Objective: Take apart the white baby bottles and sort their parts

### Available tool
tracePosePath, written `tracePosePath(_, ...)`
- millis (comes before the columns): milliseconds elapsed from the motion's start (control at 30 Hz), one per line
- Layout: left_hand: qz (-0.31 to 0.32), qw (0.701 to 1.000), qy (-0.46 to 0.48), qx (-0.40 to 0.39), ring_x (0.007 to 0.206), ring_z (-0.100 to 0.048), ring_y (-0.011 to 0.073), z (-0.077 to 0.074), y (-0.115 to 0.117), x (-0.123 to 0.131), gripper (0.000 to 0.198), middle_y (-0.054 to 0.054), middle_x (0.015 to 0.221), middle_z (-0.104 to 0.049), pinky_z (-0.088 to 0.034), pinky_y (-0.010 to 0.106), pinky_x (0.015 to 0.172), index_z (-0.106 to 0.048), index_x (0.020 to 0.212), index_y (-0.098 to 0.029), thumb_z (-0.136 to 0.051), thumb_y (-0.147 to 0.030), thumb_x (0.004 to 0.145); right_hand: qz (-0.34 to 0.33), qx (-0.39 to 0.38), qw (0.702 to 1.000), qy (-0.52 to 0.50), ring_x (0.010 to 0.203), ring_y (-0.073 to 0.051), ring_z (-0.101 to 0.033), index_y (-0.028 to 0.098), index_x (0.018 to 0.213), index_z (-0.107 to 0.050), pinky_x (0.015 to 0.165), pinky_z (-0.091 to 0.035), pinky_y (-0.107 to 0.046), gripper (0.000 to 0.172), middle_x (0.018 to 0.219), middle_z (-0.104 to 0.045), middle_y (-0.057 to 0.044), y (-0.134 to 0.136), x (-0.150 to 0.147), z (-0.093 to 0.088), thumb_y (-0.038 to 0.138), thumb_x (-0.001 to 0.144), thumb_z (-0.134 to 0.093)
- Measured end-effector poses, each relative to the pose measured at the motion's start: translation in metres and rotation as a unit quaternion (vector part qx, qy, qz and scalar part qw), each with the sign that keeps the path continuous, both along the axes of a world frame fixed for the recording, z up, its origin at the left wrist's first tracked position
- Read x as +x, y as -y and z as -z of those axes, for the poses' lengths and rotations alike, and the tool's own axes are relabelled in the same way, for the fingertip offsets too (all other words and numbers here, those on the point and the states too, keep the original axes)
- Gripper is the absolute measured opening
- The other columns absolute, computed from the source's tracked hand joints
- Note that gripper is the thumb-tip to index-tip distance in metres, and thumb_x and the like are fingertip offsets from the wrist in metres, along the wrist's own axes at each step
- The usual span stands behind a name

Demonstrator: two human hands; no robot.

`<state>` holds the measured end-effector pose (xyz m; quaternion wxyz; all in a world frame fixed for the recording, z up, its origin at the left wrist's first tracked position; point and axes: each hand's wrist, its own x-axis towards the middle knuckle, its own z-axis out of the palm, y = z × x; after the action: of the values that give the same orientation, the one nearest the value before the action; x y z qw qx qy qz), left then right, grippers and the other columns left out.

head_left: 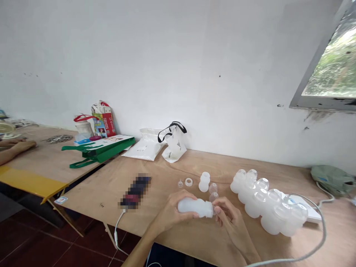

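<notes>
A frosted white feeding bottle (193,207) lies sideways above the table's front edge, its neck pointing right. My left hand (172,209) is wrapped round its base end. At the neck end the fingers of my right hand (229,217) are pinched together on a small clear part, mostly hidden by them. Just beyond the bottle, two clear domed caps (213,188) stand one behind the other. Further back are a short frosted bottle (204,182), a white screw ring (188,182) and a clear teat (180,183).
Several capped bottles (254,198) stand in a cluster to the right, near a white box (313,211), a grey cable (322,230) and a green cap (330,180). A blurred phone-like object (135,191) lies left. Bags (144,146) line the wall. Another person's hand (25,146) rests far left.
</notes>
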<state>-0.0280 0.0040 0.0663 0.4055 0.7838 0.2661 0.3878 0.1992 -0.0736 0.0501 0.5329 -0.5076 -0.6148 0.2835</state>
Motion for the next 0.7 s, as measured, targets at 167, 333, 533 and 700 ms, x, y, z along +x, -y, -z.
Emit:
tracePosePath(167,-0.038,0.997,0.007,-0.059,0.093,-0.066,0.0245,-0.001,-0.003,-0.002,0.042,0.005,0.103,-0.076,-0.048,0.031,0.081,-0.075,0.104,-0.02,-0.088,-0.042,0.071,0.0,0.0,1.0,0.028,0.074,-0.018,-0.068,0.027,0.104,-0.075,0.067,-0.053,-0.026,0.027,0.095,-0.077,-0.002,0.0,0.006,0.0,0.05,0.092,-0.069)
tracePosePath(333,-0.032,0.999,0.011,-0.022,0.094,-0.068,0.0251,0.001,-0.003,-0.003,0.042,0.005,0.105,-0.076,-0.049,0.031,0.08,-0.074,0.105,-0.021,-0.09,-0.041,0.071,0.05,0.0,0.998,0.022,0.083,-0.023,-0.07,0.026,0.092,-0.077,0.073,-0.054,-0.029,0.032,0.089,-0.078,-0.004,-0.002,0.005,0.013,0.056,0.092,-0.066)
tracePosePath(533,-0.002,0.994,0.03,0.108,0.101,-0.07,0.0239,0.001,-0.002,-0.003,0.038,0.006,0.111,-0.075,-0.052,0.033,0.088,-0.071,0.111,-0.021,-0.087,-0.036,0.079,0.059,-0.01,0.998,0.014,0.075,-0.021,-0.066,0.024,0.089,-0.074,0.066,-0.05,-0.027,0.036,0.083,-0.075,-0.004,-0.003,0.003,0.015,0.058,0.091,-0.065)
tracePosePath(700,0.021,0.983,0.027,0.182,0.106,-0.07,0.0229,0.003,-0.003,-0.006,0.037,0.008,0.117,-0.073,-0.055,0.032,0.092,-0.067,0.116,-0.022,-0.082,-0.034,0.085,0.014,-0.034,0.998,-0.054,0.056,-0.013,-0.054,0.022,0.079,-0.066,0.053,-0.041,-0.023,0.04,0.063,-0.061,0.001,-0.006,-0.002,0.016,0.06,0.093,-0.063)
